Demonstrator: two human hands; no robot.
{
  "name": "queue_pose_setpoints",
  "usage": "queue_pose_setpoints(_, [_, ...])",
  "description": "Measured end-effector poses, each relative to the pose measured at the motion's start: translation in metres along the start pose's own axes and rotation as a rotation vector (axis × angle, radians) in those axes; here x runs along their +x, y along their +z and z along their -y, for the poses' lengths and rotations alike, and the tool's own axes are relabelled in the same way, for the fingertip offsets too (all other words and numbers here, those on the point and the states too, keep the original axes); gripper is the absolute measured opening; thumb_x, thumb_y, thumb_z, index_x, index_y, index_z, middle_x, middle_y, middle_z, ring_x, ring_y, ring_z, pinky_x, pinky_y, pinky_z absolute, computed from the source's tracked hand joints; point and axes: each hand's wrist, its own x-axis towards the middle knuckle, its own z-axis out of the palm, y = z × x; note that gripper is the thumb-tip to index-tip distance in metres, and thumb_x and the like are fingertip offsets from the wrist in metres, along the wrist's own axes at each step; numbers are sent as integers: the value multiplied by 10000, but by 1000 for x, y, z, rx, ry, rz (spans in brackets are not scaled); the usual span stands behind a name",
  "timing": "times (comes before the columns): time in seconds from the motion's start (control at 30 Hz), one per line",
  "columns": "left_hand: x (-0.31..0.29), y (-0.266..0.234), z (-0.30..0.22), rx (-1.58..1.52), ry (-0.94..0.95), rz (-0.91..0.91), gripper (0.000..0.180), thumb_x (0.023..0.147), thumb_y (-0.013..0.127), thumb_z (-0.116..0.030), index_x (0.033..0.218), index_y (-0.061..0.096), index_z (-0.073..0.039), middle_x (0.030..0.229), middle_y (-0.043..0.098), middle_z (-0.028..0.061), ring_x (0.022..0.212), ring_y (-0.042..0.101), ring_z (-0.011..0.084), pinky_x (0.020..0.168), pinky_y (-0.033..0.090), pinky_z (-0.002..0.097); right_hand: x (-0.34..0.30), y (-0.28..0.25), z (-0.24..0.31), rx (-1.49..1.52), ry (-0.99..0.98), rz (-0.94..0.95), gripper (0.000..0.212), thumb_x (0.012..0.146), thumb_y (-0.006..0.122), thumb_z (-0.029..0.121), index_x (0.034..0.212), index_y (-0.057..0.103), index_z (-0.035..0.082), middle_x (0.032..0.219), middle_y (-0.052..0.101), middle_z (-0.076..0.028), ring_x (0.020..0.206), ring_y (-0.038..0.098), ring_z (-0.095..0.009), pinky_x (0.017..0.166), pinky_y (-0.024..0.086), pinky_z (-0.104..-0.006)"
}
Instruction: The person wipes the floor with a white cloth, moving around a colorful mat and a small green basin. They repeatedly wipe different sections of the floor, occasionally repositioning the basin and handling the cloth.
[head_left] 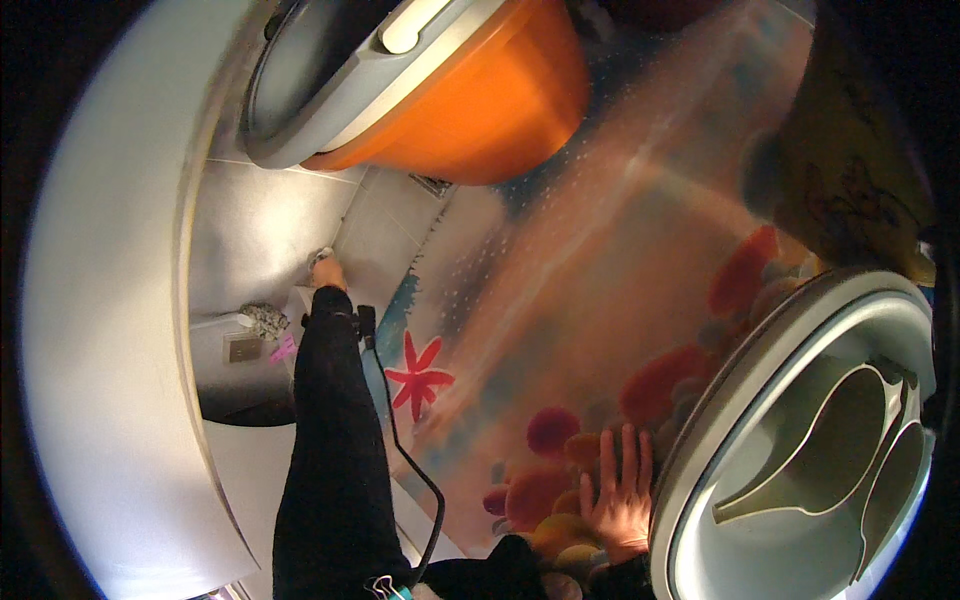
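Note:
My left arm, in a black sleeve with a strap and cable at the wrist, reaches far forward over pale tiles. At its end my left hand (328, 272) looks small, its fingers closed around something pale that I cannot make out. Close by lies a shaggy grey scrubbing head (265, 320) on a white handle (218, 321). My right hand (618, 495) rests flat with fingers spread on a surface painted with an undersea picture (540, 330), beside a grey tub (690, 470). Nothing shows in that hand.
A large orange tub (470, 120) with a grey rim stands at the top. A curved white panel (110, 300) fills the left side. A square drain cover (242, 348) and a pink piece (283, 347) lie near the scrubbing head. A black cable (420, 470) hangs beside my left arm.

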Motion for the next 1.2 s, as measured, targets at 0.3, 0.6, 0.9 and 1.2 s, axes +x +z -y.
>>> queue_pose_setpoints(0.3, [14, -94, -88, -812, -405, -348, 390, 874, 519, -305, 960, 687, 36, 1014, 662, 296, 974, 619, 474, 845, 494, 494, -5, 3, 3, -109, 14, 22, 677, 886, 554, 396, 1463, 395, 80, 1541, 310, -189, 1407, 309, -416, 1082, 251, -661])
queue_pose_setpoints(0.6, [-43, -121, -91, -1265, 319, -247, 510, 872, 496, 79, 1366, 526, -42, 1267, 615, 128, 1113, 583, 223, 946, 432, 301, -2, 8, -1, 39, -48, -32, 666, 886, 604, 303, 1441, 386, 5, 1501, 306, -286, 1369, 284, -525, 1149, 265, -549])
queue_pose_setpoints(0.9, [-105, -132, -62, -2055, 236, 264, 444, 960, 464, -19, 1401, 491, -57, 1302, 575, 87, 1169, 547, 223, 1007, 407, 324, -3, -2, 4, 39, -54, -52, 650, 895, 586, 288, 1450, 381, 19, 1517, 309, -249, 1385, 287, -486, 1157, 252, -544])
queue_pose_setpoints(1.2, [-163, -166, -118, -680, 5, -512, 349, 753, 764, -301, 1066, 695, -163, 1320, 491, 82, 1247, 437, 309, 1030, 354, 442, -3, 1, 6, 71, -41, -95, 661, 910, 575, 295, 1476, 346, 42, 1551, 260, -214, 1426, 241, -433, 1178, 221, -531])
